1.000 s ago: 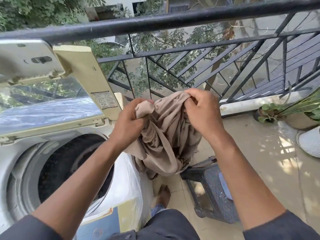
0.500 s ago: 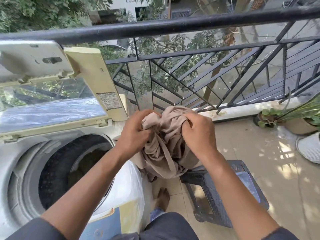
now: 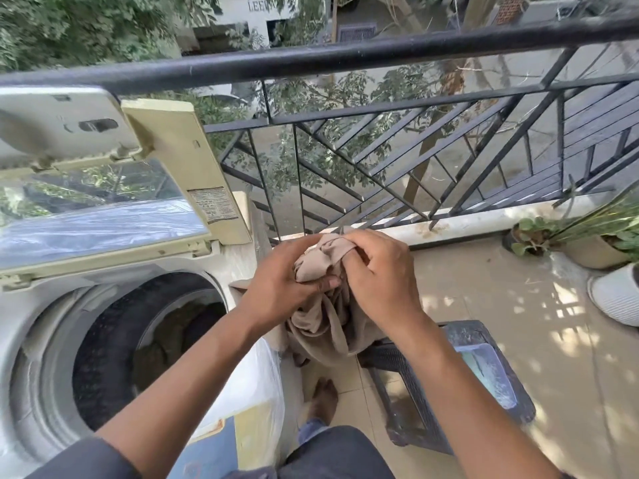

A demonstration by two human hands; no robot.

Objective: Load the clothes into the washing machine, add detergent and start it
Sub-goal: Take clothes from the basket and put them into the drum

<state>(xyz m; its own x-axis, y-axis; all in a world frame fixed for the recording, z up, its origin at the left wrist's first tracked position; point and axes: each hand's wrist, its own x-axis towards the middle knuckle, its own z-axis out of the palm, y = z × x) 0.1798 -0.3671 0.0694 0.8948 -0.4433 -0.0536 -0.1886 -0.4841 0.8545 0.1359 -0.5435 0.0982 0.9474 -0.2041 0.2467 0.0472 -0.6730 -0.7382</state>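
From my remote seat I see first the black metal railing (image 3: 345, 60), which crosses the whole top of the view, with trees and a street beyond it. Under it is the tiled balcony floor (image 3: 484, 305), lit in patches by the sun.

The washing machine (image 3: 41, 323) fills the left side. It is a top loader, and its lid (image 3: 103, 216) stands raised and folded toward the railing. The drum (image 3: 114, 340) is open, and inside it I can see some cloth lying low, but I cannot tell what pieces they are.

At the right of the machine, on the floor, stands a dark plastic stool (image 3: 432, 402). Further right, near the railing base, there are potted plants (image 3: 587, 236) and a white ribbed pot (image 3: 615, 295).

The beige garment (image 3: 325, 326) is in the air between the machine's right edge and the stool, not in the drum. It is bunched at the top and hangs down loosely.

The left hand (image 3: 280, 281) grips the bunched upper part, fingers curled around the cloth. The right hand (image 3: 377, 271) is just beside it, also curled into the same fabric; the two hands are nearly touching.

Below, one bare foot (image 3: 325, 399) stands on the tiles.
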